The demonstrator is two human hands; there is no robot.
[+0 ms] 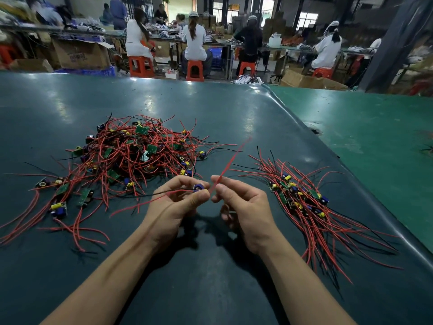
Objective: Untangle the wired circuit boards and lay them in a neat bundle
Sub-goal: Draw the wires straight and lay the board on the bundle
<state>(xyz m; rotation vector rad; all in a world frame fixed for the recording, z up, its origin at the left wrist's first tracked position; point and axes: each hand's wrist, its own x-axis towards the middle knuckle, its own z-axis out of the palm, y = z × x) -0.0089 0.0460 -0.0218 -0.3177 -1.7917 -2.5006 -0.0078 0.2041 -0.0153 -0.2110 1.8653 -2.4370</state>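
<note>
My arms are bare from the bottom edge of view up to the wrists, no sleeves, no watch, no gloves. My left hand (179, 202) and right hand (243, 207) wear no rings; nails short.

Two hands, left (180, 198) and right (243, 207). Two heaps of wired boards: one tangled pile (131, 156), one neat bundle (302, 198). One held board (198, 187). Four orange stools (140, 66).

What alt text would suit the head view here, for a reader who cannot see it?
Over a dark green table, the left hand pinches a small circuit board while the right hand pinches its red wire, which rises away from the person. A tangled pile lies to the left, a neater bundle to the right.
</note>
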